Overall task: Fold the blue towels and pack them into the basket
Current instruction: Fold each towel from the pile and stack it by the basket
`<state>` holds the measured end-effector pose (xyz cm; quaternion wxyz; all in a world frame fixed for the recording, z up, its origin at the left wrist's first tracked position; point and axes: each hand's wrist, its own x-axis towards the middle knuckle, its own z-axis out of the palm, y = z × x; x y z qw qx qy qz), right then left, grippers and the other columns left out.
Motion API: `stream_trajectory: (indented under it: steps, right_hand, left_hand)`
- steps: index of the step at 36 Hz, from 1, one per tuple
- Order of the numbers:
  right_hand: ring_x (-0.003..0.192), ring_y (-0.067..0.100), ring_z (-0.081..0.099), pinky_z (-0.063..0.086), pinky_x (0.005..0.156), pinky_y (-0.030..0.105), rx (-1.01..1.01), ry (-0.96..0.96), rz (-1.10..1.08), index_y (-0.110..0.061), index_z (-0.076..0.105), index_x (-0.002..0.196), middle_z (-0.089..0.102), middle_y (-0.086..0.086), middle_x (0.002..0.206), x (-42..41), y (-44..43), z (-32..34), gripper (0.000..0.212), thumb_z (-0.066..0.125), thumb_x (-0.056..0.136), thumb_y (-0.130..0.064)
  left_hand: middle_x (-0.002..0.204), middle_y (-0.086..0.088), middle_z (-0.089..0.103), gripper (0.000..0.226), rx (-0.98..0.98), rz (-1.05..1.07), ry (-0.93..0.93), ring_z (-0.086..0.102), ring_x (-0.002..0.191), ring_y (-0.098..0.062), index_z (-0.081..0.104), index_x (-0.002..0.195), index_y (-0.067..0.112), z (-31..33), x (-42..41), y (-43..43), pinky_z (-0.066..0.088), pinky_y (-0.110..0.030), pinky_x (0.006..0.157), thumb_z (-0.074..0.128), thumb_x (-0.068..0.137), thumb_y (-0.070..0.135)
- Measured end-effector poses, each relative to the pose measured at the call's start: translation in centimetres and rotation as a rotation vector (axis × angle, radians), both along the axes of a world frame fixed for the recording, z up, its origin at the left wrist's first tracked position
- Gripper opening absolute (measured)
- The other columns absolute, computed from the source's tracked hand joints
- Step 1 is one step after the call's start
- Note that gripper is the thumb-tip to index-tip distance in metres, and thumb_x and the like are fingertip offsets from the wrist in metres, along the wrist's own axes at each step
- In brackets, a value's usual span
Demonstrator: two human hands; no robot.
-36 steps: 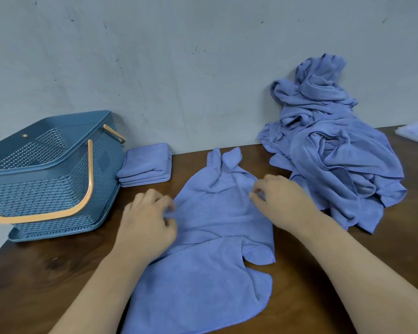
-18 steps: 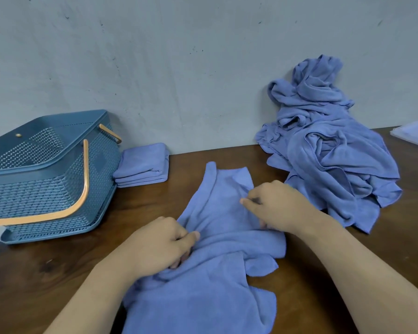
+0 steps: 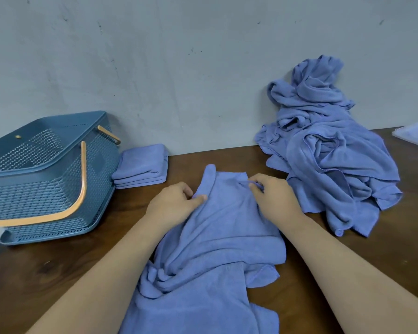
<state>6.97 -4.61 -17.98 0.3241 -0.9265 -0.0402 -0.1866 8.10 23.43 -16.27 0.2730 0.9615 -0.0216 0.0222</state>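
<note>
The left hand (image 3: 173, 206) and right hand (image 3: 274, 200) are bare. No sleeves cover either forearm. No ring, watch or band shows on them.

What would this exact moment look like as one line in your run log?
step: folding towel | left hand: pinching its edge | right hand: pinching its far edge | folded stack: beside basket | unfolded pile: waiting
</note>
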Motion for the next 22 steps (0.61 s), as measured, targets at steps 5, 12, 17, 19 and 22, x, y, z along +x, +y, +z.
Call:
stream_trajectory:
  steps: [5,12,17,19,22]
  right_hand:
    - [0.061,0.011,0.054,0.04,0.054,0.027,0.209,-0.037,-0.041,-0.029,0.067,0.09,0.059,-0.006,0.064,1.1,-1.2,-0.2,0.019,0.057,0.106,-0.03]
    - [0.09,0.024,0.067,0.053,0.074,0.039,0.145,0.044,-0.133,-0.019,0.068,0.12,0.072,0.003,0.099,4.5,-1.1,1.9,0.022,0.053,0.107,-0.029]
    - [0.131,0.034,0.049,0.044,0.107,0.04,-0.263,0.07,-0.087,-0.012,0.039,0.159,0.045,0.011,0.152,2.9,0.5,1.4,0.059,0.055,0.102,-0.006]
    - [0.129,0.031,0.048,0.045,0.103,0.038,-0.225,0.045,-0.024,-0.012,0.05,0.152,0.049,0.007,0.149,1.7,1.3,1.3,0.05,0.053,0.103,-0.009]
    - [0.142,0.029,0.043,0.043,0.11,0.04,-0.219,0.173,0.071,-0.014,0.045,0.156,0.046,0.009,0.158,0.5,2.9,0.6,0.053,0.05,0.108,-0.036]
  left_hand:
    - [0.072,0.005,0.063,0.027,-0.13,0.085,-0.067,0.062,0.071,-0.018,0.057,0.082,0.026,-0.9,0.9,-0.1,0.048,-0.039,0.063,0.062,0.095,0.049]
    - [0.094,0.002,0.061,0.015,-0.042,0.236,-0.216,0.061,0.085,-0.028,0.047,0.106,0.026,-1.4,0.3,1.7,0.043,-0.039,0.065,0.06,0.098,0.022]
    - [0.117,-0.002,0.06,0.027,0.186,0.061,-0.443,0.056,0.106,-0.028,0.063,0.118,0.02,-1.5,-0.1,0.8,0.046,-0.043,0.086,0.065,0.093,0.01]
    - [0.116,0.005,0.064,0.021,0.147,-0.014,-0.409,0.059,0.106,-0.025,0.067,0.115,0.024,-1.4,-0.1,0.9,0.046,-0.042,0.09,0.064,0.096,0.016]
    - [0.128,0.007,0.067,0.022,0.129,-0.082,-0.269,0.06,0.119,-0.023,0.068,0.123,0.025,-1.7,0.2,1.0,0.047,-0.04,0.1,0.059,0.103,0.029]
